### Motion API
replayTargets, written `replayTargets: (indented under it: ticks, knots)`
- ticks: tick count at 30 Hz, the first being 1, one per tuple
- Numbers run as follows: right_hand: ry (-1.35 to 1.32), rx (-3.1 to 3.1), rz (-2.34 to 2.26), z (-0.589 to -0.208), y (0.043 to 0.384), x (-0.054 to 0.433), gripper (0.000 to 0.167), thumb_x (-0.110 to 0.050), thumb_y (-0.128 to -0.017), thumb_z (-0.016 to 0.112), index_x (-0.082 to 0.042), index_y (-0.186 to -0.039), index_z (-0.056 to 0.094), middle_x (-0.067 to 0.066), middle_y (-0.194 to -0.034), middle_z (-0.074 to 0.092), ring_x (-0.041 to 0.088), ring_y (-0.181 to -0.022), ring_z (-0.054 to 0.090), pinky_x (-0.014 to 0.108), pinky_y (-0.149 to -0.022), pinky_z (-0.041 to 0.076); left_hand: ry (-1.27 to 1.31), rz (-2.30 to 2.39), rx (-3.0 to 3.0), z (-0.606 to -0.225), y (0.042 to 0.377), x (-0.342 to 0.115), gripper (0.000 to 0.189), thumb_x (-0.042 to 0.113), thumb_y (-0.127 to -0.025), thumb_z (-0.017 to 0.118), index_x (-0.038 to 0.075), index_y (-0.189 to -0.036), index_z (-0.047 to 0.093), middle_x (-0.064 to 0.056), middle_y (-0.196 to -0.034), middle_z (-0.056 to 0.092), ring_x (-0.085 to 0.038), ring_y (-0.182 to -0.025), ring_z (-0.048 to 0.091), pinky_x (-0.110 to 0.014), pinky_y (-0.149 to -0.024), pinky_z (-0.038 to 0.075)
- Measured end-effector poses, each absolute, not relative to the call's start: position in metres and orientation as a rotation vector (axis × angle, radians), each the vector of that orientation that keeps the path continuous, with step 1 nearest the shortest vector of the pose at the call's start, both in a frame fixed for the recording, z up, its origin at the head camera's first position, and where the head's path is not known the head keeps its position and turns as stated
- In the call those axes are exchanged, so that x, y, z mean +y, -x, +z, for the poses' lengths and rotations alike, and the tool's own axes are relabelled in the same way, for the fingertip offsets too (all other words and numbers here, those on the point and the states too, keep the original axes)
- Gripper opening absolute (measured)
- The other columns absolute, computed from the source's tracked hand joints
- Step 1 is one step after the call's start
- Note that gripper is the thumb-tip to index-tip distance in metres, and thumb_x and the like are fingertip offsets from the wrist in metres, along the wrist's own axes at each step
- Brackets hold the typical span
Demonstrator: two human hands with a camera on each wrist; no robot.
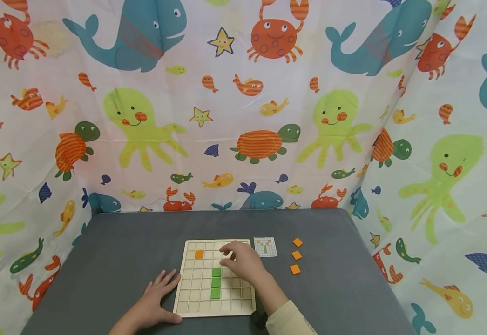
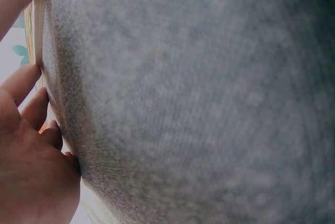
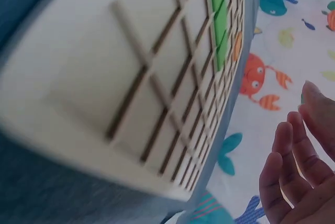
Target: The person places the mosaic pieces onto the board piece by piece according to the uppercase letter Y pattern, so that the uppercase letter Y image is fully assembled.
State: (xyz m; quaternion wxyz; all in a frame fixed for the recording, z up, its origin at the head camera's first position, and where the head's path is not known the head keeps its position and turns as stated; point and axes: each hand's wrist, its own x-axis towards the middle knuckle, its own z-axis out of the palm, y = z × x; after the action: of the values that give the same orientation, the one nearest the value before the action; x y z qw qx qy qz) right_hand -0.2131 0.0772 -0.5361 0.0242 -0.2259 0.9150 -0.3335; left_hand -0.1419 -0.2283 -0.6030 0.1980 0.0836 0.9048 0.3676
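A pale wooden grid board [image 1: 193, 298] lies on the grey table. In it sit one orange square tile [image 1: 199, 254] at the upper left and a column of green tiles [image 1: 216, 282] near the middle. My left hand [image 1: 153, 300] touches the board's left edge with spread fingers, its thumb by the lower left corner. Over the board's upper right part hovers my right hand [image 1: 243, 265], thumb and index finger apart. In the right wrist view its fingers [image 3: 282, 169] are loosely bent, and no tile shows between them.
A small printed card [image 1: 265, 247] with a coloured grid pattern lies just right of the board. Further right, three loose orange tiles [image 1: 296, 255] form a column on the grey table [image 1: 335, 288]. A curtain [image 1: 226, 163] with sea animals hangs behind and beside the table.
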Motion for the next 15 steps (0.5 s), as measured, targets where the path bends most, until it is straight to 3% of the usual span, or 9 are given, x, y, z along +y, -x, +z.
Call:
replayTargets:
  ticks: [15]
  knots:
    - [0.526,2.870,-1.130,-0.549,0.208,0.140,0.031,-0.020,-0.090,0.078,-0.015,-0.120,0.073,0.003,-0.112,0.071,0.017,-0.090,0.068,0.029,-0.067,0.053,-0.232,1.020,2.570,-0.600,0.140,-0.226,0.118,0.049,-0.060,0.094,0.015,-0.158,0.037,-0.014,-0.167,0.024,-0.048,-0.154,0.002,-0.073,-0.115,0.001]
